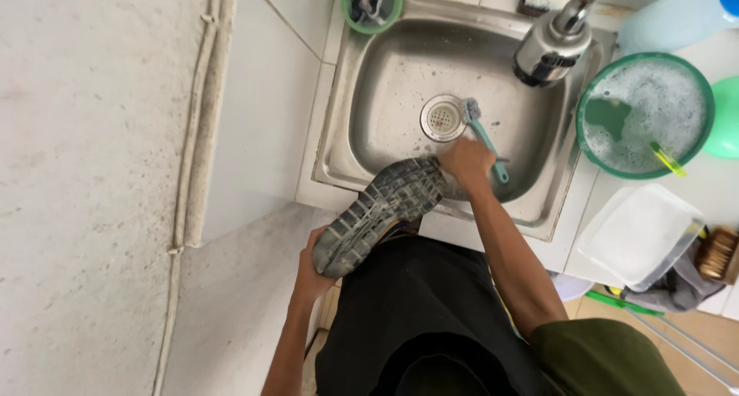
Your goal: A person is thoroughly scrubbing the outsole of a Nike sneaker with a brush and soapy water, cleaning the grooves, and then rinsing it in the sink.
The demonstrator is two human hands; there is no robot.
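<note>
A grey shoe (381, 211) is turned sole-up over the near edge of a steel sink (346, 146). My left hand (309, 269) grips its heel end. At the toe end, my right hand (466, 163) is closed on the shoe, fingers curled over its front. A teal-handled brush (483, 134) lies in the basin just beyond my right hand, its bristle head next to the round drain (443, 117). Whether my right hand touches the brush handle is unclear.
A tap (556, 38) hangs over the basin's far right. Right of the sink sit a green bowl of soapy water (645, 115) with a yellow-green stick in it, and a clear plastic box (639, 234). A small green cup (372, 3) stands at the sink's far left corner.
</note>
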